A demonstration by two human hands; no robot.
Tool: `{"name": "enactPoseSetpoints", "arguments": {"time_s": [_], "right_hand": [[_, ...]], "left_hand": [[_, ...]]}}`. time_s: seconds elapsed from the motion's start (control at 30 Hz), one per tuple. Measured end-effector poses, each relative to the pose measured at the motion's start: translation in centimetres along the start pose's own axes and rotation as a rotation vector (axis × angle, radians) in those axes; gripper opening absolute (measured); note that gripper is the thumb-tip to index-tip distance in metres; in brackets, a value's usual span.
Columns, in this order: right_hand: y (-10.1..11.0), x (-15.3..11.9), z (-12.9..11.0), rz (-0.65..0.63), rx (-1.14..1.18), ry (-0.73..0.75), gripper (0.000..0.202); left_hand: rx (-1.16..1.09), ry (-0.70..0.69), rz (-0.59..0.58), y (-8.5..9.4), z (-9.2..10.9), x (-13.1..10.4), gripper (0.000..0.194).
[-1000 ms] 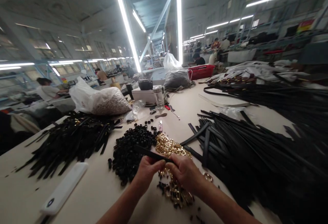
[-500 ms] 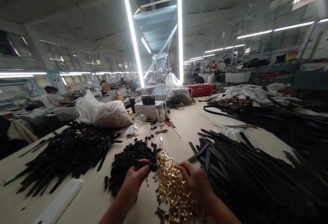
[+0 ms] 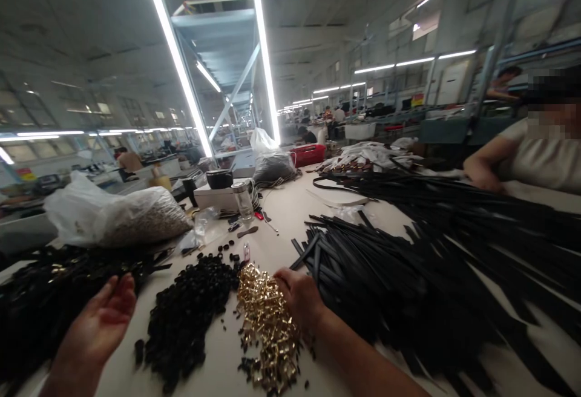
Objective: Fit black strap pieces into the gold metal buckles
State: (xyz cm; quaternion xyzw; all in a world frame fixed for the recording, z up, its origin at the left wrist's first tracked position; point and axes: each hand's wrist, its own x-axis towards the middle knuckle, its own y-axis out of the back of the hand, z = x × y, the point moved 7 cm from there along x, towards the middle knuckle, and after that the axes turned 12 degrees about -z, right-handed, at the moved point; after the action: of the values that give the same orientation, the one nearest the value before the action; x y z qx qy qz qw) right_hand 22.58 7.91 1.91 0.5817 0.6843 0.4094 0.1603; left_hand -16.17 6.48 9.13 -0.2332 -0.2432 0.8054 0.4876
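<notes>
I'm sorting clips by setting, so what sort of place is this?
Probably a factory workshop, perhaps for strap goods: black straps and gold fittings lie in heaps on the table, and other people show around the long hall under tube lights.

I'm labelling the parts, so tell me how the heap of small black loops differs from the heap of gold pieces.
The black heap is dark and mostly dull; the gold heap gleams. The black heap lies nearer the left hand, the gold heap beside the right hand. Both are small loose parts piled on the table.
</notes>
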Motion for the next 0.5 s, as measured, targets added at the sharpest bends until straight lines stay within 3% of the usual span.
{"name": "enactPoseSetpoints", "arguments": {"time_s": [0.13, 0.23, 0.37, 0.5], "right_hand": [[0.9, 0.4, 0.4, 0.039, -0.098, 0.043, 0.04], [0.6, 0.9, 1.8, -0.048, -0.252, -0.018, 0.042], [-0.6, 1.4, 3.8, -0.145, -0.38, -0.124, 0.032], [-0.6, 1.6, 4.4, -0.116, -0.396, -0.13, 0.03]], "left_hand": [[0.004, 0.211, -0.16, -2.4, -9.8, -2.9, 0.03], [0.059, 0.283, -0.288, -4.9, -15.5, -5.1, 0.026], [0.157, 0.274, -0.455, -6.4, -19.5, -7.3, 0.039], [0.296, 0.287, -0.516, -5.9, -20.9, -8.2, 0.055]]}}
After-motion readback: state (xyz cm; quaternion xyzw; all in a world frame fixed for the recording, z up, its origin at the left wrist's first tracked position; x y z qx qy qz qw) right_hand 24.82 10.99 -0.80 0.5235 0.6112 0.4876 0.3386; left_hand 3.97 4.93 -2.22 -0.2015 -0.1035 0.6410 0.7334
